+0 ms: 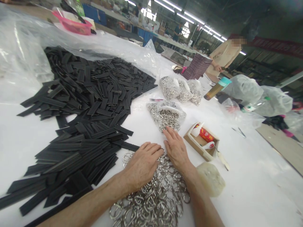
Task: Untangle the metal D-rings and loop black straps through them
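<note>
My left hand [145,164] bends over a spread of shiny metal rings [151,201], many shaped like a D or loop. Its fingers are close together, and one metal ring [163,152] shows at the fingertips. A black strip [127,145] runs from the left up to the back of this hand; whether the fingers touch it is hidden. My right hand [176,148] is open, fingers stretched forward and thumb apart, its tips at the front of an opened plastic bag of metal rings [169,118]. Beside my left arm lies a big heap of black strips [78,145].
Behind are several tied bags of metal parts [181,90]. On the right stand a small box [201,151] with a red package, a yellowish lump [210,179], tweezers [239,132] and a bottle [216,88]. A pink basket [75,25] is far left. A person [224,56] stands across the table.
</note>
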The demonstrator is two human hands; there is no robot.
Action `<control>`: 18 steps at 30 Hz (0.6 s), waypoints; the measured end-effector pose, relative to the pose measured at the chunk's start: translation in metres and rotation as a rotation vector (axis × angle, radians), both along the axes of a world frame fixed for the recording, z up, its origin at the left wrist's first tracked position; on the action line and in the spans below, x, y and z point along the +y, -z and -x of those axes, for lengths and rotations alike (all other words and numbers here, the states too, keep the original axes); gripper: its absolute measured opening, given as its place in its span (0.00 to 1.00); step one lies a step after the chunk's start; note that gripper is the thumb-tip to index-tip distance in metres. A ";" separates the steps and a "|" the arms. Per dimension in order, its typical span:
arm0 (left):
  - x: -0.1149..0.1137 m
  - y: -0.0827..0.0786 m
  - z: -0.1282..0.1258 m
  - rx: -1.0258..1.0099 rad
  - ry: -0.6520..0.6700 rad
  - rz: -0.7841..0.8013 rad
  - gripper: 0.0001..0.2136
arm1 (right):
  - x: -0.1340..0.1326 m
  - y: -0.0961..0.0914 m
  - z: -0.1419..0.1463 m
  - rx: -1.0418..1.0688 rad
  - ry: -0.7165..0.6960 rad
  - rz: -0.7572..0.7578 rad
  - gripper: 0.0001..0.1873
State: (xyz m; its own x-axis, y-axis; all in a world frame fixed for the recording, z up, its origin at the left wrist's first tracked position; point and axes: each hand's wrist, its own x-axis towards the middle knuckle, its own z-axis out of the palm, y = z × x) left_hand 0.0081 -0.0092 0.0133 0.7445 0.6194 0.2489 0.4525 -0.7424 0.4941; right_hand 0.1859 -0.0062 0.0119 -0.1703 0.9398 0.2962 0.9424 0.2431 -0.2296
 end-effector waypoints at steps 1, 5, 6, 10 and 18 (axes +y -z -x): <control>0.000 0.000 0.000 -0.001 0.002 0.000 0.14 | 0.001 0.001 0.000 -0.002 -0.008 0.008 0.23; 0.000 0.000 0.000 -0.007 0.010 0.006 0.14 | -0.002 0.000 -0.003 0.165 -0.036 -0.020 0.20; 0.000 0.000 0.000 -0.007 0.010 0.008 0.14 | -0.003 -0.001 -0.004 0.209 -0.030 -0.034 0.18; 0.001 0.001 0.000 -0.009 0.010 0.011 0.14 | -0.011 -0.007 -0.012 0.305 0.032 -0.081 0.15; 0.001 0.002 0.001 -0.011 0.014 0.002 0.14 | -0.015 -0.010 -0.015 0.431 0.193 -0.123 0.14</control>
